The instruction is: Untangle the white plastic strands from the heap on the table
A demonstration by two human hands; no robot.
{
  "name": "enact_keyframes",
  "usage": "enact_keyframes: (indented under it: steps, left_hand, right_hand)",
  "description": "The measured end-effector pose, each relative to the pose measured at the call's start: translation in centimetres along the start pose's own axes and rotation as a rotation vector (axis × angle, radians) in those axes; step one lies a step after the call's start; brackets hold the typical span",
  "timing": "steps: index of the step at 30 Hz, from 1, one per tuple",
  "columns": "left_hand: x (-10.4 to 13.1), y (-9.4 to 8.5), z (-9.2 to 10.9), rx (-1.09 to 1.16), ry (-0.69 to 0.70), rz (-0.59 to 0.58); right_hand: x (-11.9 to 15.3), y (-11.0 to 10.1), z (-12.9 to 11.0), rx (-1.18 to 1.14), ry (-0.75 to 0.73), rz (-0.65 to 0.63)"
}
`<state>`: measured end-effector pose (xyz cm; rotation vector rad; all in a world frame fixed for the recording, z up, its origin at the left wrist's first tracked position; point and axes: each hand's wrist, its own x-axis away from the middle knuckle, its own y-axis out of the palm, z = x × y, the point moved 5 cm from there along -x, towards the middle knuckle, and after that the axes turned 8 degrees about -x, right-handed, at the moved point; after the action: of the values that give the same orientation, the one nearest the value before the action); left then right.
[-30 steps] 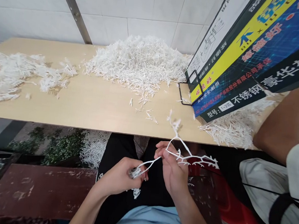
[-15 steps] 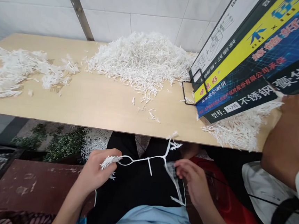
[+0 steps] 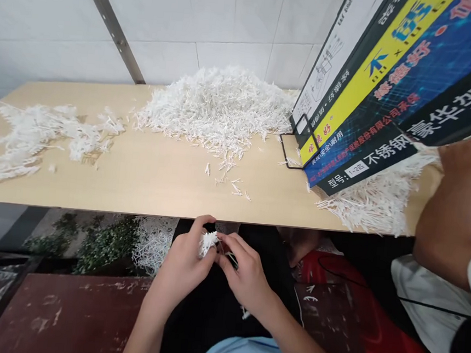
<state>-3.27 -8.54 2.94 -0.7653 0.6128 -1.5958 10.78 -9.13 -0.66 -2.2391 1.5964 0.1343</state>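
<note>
Over my lap, just in front of the table edge, both hands are close together. My left hand [image 3: 182, 262] is closed around a small bunch of short white strands [image 3: 208, 243], their tips fanning out above the thumb. Thumb and fingers of my right hand [image 3: 247, 271] pinch at the right side of that bunch. A bit of white string [image 3: 231, 259] shows under the right fingers; the exact grip point is hidden. Below the right hand hangs a white frayed end [image 3: 245, 312].
A large heap of white strands [image 3: 220, 106] lies on the wooden table [image 3: 135, 187] by the wall. Longer white bundles [image 3: 45, 135] lie at left. A tall printed box [image 3: 382, 101] stands at right, beside a black wire bookend [image 3: 293, 151]. Another person's arm [image 3: 448, 217] reaches behind it.
My hands were apart with a knotted white string stretched between them; now they have come together at the bunch. The right hand moved left, and its fingers closed. The view tilted up slightly.
</note>
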Motion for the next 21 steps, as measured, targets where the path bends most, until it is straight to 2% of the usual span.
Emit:
enact_keyframes:
  steps: [3,5,8,10,12,14,16,19,21]
  left_hand:
    - [-0.5,0.5,-1.6,0.263,-0.159,0.173]
    - [-0.3,0.7,-2.1,0.391,-0.207,0.327]
    - [0.7,1.3,-2.0,0.629,-0.146,0.539]
    - [1.6,2.4,-1.9,0.851,-0.075,0.606]
    - [1.8,4.3,-2.0,1.018,-0.070,0.537]
    - [1.6,6.4,-2.0,1.078,-0.125,0.415]
    - [1.0,7.6,-2.2,1.085,-0.184,0.410]
    - [-0.2,7.5,-1.8,1.039,-0.175,0.452]
    - [-1.0,6.8,-1.0,0.996,-0.120,0.396]
  right_hand:
    - [-0.7,0.1,1.1,-0.012,-0.014,0.002]
    - [-1.1,-0.2,1.1,-0.009,-0.036,0.039]
    - [-1.6,-1.3,1.0,-0.092,0.011,0.209]
    - [-1.9,-1.9,1.3,-0.217,0.091,0.328]
    - [-2.2,-2.1,1.5,-0.356,0.155,0.401]
    - [-2.5,-1.9,1.5,-0.467,0.178,0.420]
    - [-2.8,-1.5,1.2,-0.528,0.165,0.401]
    - [-3.1,-1.1,0.7,-0.553,0.143,0.363]
    - [-3.3,-1.1,0.8,-0.572,0.154,0.342]
